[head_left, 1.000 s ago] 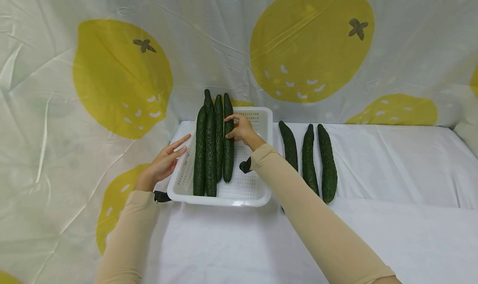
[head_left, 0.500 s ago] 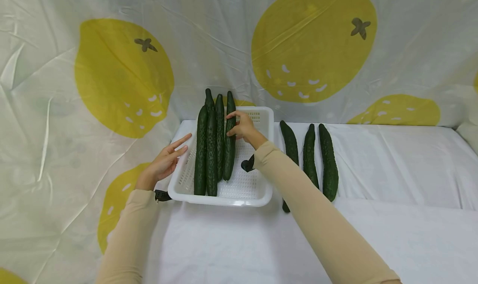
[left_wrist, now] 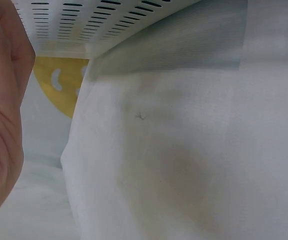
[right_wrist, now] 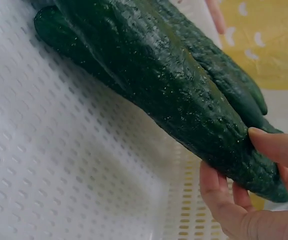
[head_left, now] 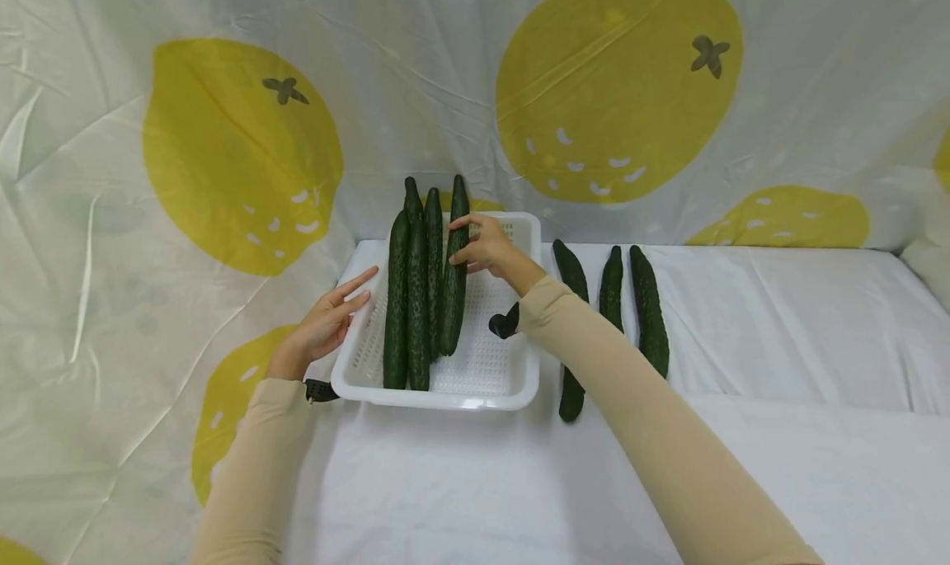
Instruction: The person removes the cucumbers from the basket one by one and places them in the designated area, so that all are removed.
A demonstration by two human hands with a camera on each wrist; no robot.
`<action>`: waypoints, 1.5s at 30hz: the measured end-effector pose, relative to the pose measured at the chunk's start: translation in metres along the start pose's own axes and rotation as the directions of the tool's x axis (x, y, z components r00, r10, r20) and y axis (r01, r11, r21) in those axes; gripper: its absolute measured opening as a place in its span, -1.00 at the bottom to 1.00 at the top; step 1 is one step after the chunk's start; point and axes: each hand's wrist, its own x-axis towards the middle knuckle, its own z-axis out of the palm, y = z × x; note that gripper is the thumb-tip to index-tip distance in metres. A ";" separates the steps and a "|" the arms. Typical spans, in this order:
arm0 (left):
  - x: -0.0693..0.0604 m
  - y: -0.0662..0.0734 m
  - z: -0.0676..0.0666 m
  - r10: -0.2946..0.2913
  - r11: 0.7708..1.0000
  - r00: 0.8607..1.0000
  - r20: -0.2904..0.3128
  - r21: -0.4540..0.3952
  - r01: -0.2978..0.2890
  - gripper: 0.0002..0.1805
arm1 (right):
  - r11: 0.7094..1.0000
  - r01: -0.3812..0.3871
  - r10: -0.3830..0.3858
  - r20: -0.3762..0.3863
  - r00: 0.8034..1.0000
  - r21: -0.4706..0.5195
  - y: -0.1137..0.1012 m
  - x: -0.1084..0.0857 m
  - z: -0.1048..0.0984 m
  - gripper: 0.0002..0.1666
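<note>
A white perforated plastic basket (head_left: pixel 486 402) holds several dark green cucumbers, lying lengthwise side by side in its left half. My right hand (head_left: pixel 486 247) grips the rightmost cucumber (head_left: pixel 453 309) near its far end, thumb on one side and fingers on the other. In the right wrist view that cucumber (right_wrist: pixel 169 95) slants above the basket floor, partly over another cucumber (right_wrist: pixel 74 47). At the basket's left side is my left hand (head_left: pixel 324 326), index finger and thumb extended along the rim. The left wrist view catches only part of this hand (left_wrist: pixel 1 110) beside the slotted basket wall (left_wrist: pixel 84 25).
Three more cucumbers lie on the white cloth right of the basket: a near one (head_left: pixel 571 396), a middle one (head_left: pixel 612 289) and a far right one (head_left: pixel 650 309). My right sleeve partly covers them. A lemon-print curtain (head_left: pixel 416 95) hangs close behind the basket.
The cucumber in my right hand has shifted slightly away from me and tilted, its far end swinging right. My right forearm has moved a little right. The left hand stays put.
</note>
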 end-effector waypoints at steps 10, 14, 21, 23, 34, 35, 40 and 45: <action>-0.002 0.002 0.001 -0.004 1.000 1.000 0.002 0.012 0.004 -0.42 | 0.995 -0.006 0.001 0.058 0.998 0.100 -0.014 -0.020 -0.017 -0.25; -0.001 0.002 0.001 0.001 1.000 1.000 0.008 0.009 -0.002 -0.43 | 0.992 0.011 -0.020 0.063 0.998 0.129 -0.018 -0.030 -0.028 -0.27; -0.002 0.000 0.000 0.002 1.000 1.000 0.019 0.005 -0.002 -0.43 | 0.991 0.026 -0.033 0.049 0.998 0.132 -0.022 -0.046 -0.044 -0.27; -0.002 0.000 -0.001 0.013 1.000 1.000 0.022 0.009 -0.013 -0.43 | 0.990 0.034 -0.041 0.050 0.998 0.135 -0.023 -0.050 -0.048 -0.27; -0.001 0.003 0.001 -0.007 1.000 1.000 0.005 0.021 0.007 -0.43 | 0.986 0.052 -0.063 0.064 0.996 0.161 -0.024 -0.079 -0.072 -0.27; -0.001 0.003 0.001 -0.011 1.000 1.000 0.002 0.023 0.011 -0.42 | 0.985 0.049 -0.060 0.066 0.996 0.163 -0.024 -0.081 -0.074 -0.27; -0.001 0.004 0.001 -0.016 1.000 1.000 0.009 0.015 0.016 -0.42 | 0.990 0.045 -0.056 0.077 0.996 0.135 -0.024 -0.093 -0.086 -0.26; -0.002 0.005 0.003 -0.018 1.000 1.000 0.005 0.024 0.018 -0.42 | 0.995 0.045 -0.052 0.074 0.996 0.090 -0.021 -0.104 -0.102 -0.24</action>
